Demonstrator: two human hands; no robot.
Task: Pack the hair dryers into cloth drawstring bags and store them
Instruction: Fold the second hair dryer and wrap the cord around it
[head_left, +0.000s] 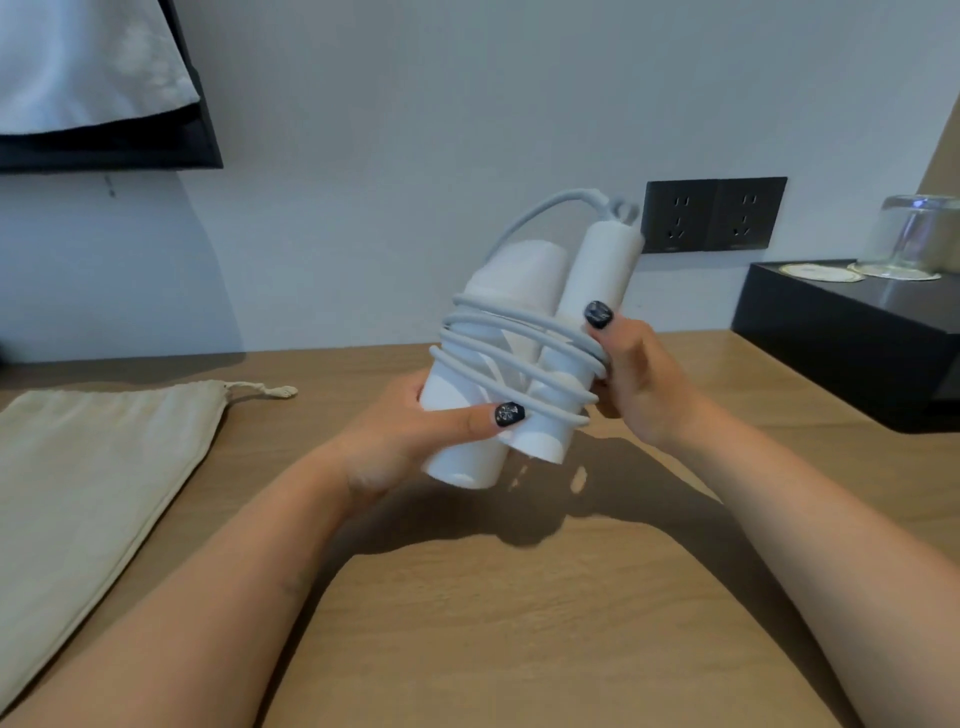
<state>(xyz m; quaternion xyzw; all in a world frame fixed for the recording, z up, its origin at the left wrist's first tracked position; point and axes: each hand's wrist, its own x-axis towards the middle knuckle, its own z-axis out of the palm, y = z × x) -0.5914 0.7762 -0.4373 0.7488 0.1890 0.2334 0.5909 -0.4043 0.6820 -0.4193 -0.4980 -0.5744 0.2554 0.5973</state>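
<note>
A white folded hair dryer (524, 291) is held up over the wooden table (493, 623), its handle lying against its barrel. A pale grey cord (498, 353) is coiled several times around both parts, and a loop of it arches over the top. My left hand (405, 441) grips the barrel's lower end from the left, thumb across the front. My right hand (634, 374) holds the handle side, thumb pressed on the cord turns. A beige cloth drawstring bag (88, 478) lies flat on the table at the left, its knotted string end (270, 391) pointing right.
A black double wall socket (714, 214) is behind the dryer. At the right stands a black shelf (852, 332) with round coasters and an upturned glass (917, 234). A dark-framed panel (104, 83) hangs on the wall at the top left.
</note>
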